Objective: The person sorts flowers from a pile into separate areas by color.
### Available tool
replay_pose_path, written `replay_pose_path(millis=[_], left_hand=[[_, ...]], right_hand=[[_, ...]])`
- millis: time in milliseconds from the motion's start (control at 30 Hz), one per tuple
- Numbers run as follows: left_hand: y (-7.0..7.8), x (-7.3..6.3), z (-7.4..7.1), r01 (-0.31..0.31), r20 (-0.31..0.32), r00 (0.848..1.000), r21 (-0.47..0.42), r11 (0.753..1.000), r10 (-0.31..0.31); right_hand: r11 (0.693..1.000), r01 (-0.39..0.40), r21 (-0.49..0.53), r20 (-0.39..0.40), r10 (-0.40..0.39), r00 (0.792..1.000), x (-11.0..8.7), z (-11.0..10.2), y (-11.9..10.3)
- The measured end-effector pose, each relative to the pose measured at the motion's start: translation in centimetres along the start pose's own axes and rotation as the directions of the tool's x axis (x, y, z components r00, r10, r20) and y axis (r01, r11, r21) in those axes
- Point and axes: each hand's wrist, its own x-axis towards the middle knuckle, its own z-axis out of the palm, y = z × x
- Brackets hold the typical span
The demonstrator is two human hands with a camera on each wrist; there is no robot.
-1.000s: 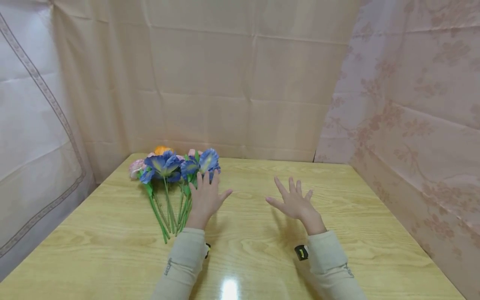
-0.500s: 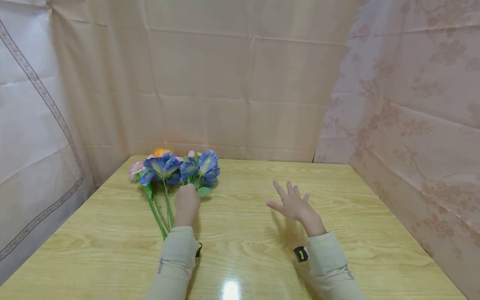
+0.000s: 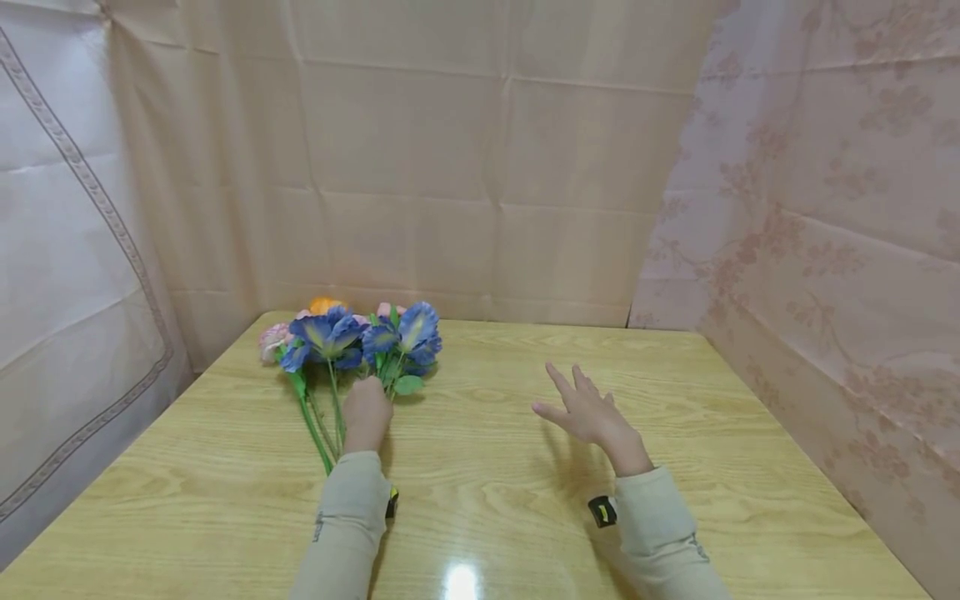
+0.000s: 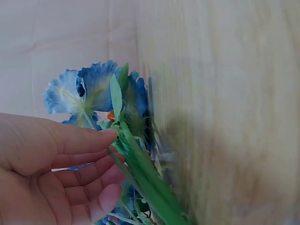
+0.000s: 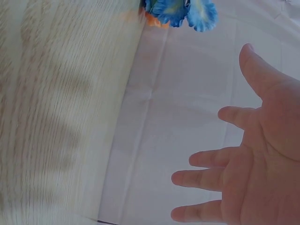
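A bunch of flowers lies on the left of the table, with blue irises (image 3: 327,335), a pale pink bloom (image 3: 275,342) and an orange bloom (image 3: 326,305). My left hand (image 3: 367,410) is curled over the stems below the right-hand iris (image 3: 420,327). In the left wrist view, its thumb and fingers pinch at a green flower stem (image 4: 145,173), beside a narrow leaf (image 4: 116,96). Far to the right, my right hand (image 3: 596,418) hovers above the table with fingers spread, holding nothing. Its bare palm shows in the right wrist view.
The wooden table (image 3: 480,433) runs back to a beige cloth (image 3: 405,167). A patterned cloth (image 3: 840,250) hangs on the right and a white one (image 3: 67,275) on the left. Loose green stems (image 3: 311,429) point toward the front.
My left hand has moved left from beside the flowers, and its spread fingers have curled in at the stems. The right hand stays in place, its fingers drawn slightly closer together.
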Motion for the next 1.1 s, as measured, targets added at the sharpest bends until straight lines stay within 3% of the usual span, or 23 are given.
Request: replay_pose_path(millis=[300, 500, 700, 767, 933, 1100], left_hand=[[-0.3, 0.0, 0.3, 0.019, 0.002, 1.0, 0.001, 1.0, -0.019], [-0.2, -0.2, 0.1, 0.02, -0.036, 0.999, -0.035, 0.999, -0.021], [0.2, -0.5, -0.5, -0.072, -0.185, 0.981, -0.062, 0.995, 0.059], [0.5, -0.6, -0.8, -0.088, -0.194, 0.978, -0.077, 0.993, 0.072], [1.9, -1.1, -1.4, -0.135, -0.144, 0.984, -0.2, 0.97, 0.108], [3.8, -1.9, -1.2, -0.23, -0.175, 0.967, -0.293, 0.928, 0.185]], right_hand=[[1.0, 0.012, -0.013, 0.001, -0.012, 1.0, -0.1, 0.1, 0.0], [1.0, 0.017, -0.017, 0.003, -0.017, 1.0, -0.1, 0.2, 0.1], [1.0, 0.018, -0.013, 0.001, -0.018, 1.0, 0.0, 0.4, 0.1], [1.0, 0.022, -0.015, -0.009, -0.022, 1.0, 0.1, 0.4, 0.1], [0.997, 0.047, -0.064, -0.07, -0.051, 0.996, 0.3, 0.5, 0.0], [0.99, 0.094, -0.108, -0.164, -0.111, 0.98, 0.5, 0.6, 0.1]])
